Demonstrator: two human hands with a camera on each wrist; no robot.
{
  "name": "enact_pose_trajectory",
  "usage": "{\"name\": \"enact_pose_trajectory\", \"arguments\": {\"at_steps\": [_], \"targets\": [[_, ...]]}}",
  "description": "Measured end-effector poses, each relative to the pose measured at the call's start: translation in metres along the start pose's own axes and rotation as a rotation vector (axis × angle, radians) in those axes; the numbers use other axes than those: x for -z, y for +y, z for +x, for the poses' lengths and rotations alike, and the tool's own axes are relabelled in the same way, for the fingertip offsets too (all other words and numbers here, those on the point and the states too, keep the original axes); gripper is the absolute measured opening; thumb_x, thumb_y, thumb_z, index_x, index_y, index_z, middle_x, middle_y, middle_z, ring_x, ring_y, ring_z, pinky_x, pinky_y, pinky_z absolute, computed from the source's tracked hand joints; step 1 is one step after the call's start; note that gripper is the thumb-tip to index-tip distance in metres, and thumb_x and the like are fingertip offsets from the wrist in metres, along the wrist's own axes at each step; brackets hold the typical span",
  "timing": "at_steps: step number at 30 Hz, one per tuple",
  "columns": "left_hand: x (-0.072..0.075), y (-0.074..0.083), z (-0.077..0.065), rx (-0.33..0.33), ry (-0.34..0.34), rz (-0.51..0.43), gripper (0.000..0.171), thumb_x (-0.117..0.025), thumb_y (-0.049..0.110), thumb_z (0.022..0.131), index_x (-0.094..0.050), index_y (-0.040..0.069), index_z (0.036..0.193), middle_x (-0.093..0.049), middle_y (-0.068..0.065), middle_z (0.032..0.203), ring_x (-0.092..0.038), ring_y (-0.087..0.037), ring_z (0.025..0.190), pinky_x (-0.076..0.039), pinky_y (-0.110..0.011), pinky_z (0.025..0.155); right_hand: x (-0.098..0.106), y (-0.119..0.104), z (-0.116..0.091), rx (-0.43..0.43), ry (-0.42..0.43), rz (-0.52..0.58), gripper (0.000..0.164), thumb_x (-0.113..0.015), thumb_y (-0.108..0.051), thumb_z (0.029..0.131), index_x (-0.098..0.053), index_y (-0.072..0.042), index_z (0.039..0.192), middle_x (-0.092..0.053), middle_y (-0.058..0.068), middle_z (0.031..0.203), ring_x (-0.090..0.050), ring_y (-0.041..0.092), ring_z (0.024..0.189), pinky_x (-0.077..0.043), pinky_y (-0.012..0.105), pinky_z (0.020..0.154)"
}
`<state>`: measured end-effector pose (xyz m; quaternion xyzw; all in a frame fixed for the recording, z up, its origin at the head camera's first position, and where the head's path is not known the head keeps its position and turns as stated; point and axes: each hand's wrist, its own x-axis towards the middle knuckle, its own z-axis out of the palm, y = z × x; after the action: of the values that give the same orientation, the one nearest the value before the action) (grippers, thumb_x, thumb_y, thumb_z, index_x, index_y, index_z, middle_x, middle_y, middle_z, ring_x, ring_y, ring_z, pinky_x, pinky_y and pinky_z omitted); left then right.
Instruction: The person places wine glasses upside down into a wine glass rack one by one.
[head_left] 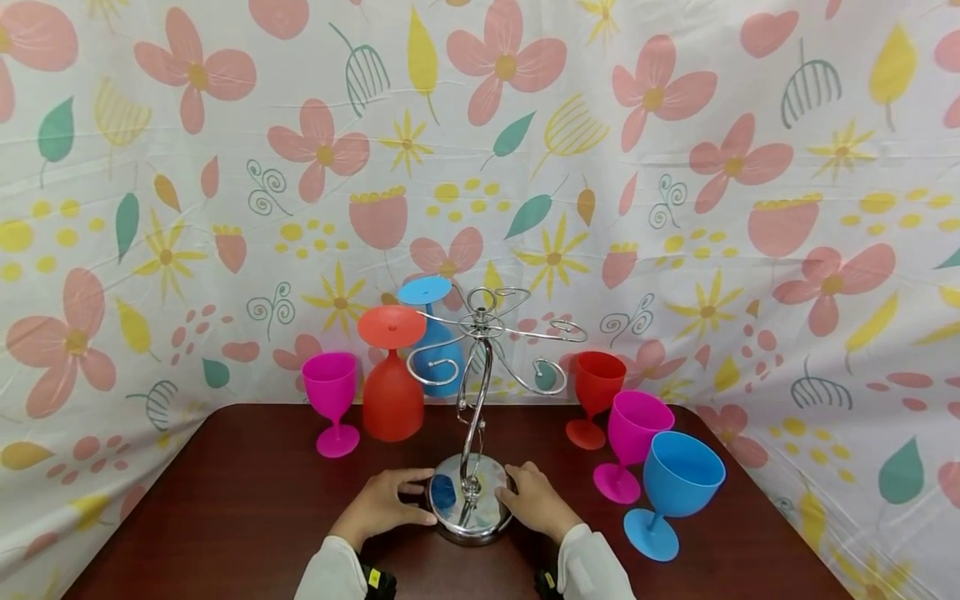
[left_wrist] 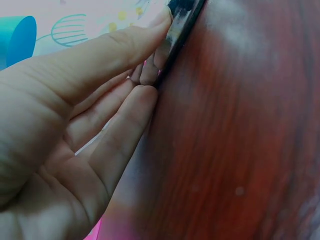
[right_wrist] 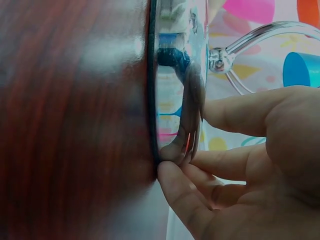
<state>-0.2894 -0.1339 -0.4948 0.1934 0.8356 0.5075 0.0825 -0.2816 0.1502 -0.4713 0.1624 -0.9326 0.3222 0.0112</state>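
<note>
A chrome goblet rack (head_left: 480, 400) stands upright mid-table, with a twisted stem and several curled wire arms above its round mirrored base (head_left: 474, 525). My left hand (head_left: 390, 504) holds the base's left edge, thumb in front and fingers further back. On the opposite edge, my right hand (head_left: 538, 504) grips with its thumb on top; the right wrist view shows its fingertips (right_wrist: 172, 175) low on the rim. By the rack's left arms, an orange-red goblet (head_left: 393, 400) and a blue goblet (head_left: 435, 354) are upside down, feet uppermost, the blue one farther back.
Upright on the left stands a pink goblet (head_left: 330, 387). To the right, a red goblet (head_left: 597, 383), a second pink goblet (head_left: 633, 429) and a second blue goblet (head_left: 682, 479) stand upright in a slanting row. Patterned cloth (head_left: 480, 167) hangs behind the dark wooden table (head_left: 240, 517).
</note>
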Motion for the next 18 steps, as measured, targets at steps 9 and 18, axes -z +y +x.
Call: {"name": "enact_pose_trajectory", "arguments": {"at_steps": [9, 18], "targets": [[0.009, 0.013, -0.002, -0.001, -0.018, 0.083, 0.069, -0.088, 0.024, 0.079, -0.061, 0.003, 0.138, -0.067, -0.019, 0.132, -0.071, -0.035, 0.11, -0.063, -0.041, 0.083, 0.002, 0.006, 0.002, 0.0, -0.03, 0.03, 0.056, -0.068, -0.019, 0.095, -0.053, 0.018, 0.135, -0.059, 0.019, 0.108, -0.056, 0.025, 0.097, -0.051, 0.046, 0.089], [0.059, 0.056, -0.039, -0.016, 0.031, 0.193, 0.059, -0.081, 0.023, 0.086, -0.06, -0.003, 0.135, -0.07, -0.024, 0.121, -0.072, -0.033, 0.102, -0.062, -0.043, 0.084, 0.005, 0.007, 0.0, 0.018, -0.024, 0.039, 0.056, -0.07, -0.019, 0.095, -0.054, 0.017, 0.135, -0.06, 0.018, 0.105, -0.053, 0.02, 0.092, -0.049, 0.037, 0.082]]}}
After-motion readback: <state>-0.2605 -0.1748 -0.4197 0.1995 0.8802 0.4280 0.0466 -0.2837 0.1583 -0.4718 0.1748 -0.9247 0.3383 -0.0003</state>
